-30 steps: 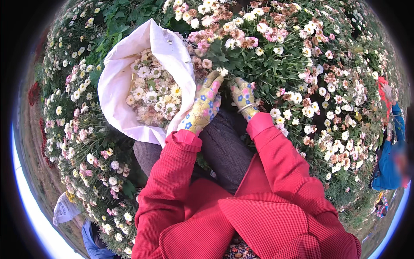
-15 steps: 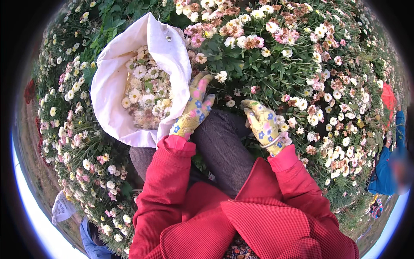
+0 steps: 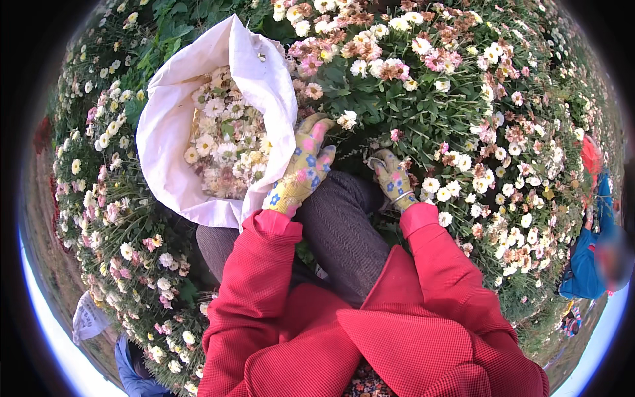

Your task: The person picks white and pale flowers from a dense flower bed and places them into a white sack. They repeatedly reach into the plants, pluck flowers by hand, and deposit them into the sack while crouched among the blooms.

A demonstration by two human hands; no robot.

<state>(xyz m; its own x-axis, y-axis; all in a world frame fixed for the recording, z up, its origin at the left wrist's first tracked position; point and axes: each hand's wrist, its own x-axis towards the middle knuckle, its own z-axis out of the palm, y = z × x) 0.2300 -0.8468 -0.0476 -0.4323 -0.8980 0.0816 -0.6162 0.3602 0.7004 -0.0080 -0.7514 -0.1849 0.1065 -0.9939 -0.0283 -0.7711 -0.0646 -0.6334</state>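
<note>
The left hand (image 3: 299,171), in a yellow glove with blue and pink flowers, lies along the right edge of the white bag (image 3: 161,132), its fingers loosely stretched and the thumb standing apart; whether they pinch any of the cloth I cannot tell. The bag opens immediately left of those fingers, and the picked flower heads (image 3: 228,139) fill it, a little apart from the fingertips. A single white bloom (image 3: 346,120) sits just to the right of the left fingertips, untouched.

The right hand (image 3: 391,177), gloved to match (a pale band (image 3: 402,196) rings its wrist), has its fingers curled among dark stems; what they hold, if anything, is hidden. A small pink bloom (image 3: 396,135) is just beyond them.

Well to the left of both hands' fingers, a pale sack (image 3: 89,319) carries dark lettering, too small to read.
</note>
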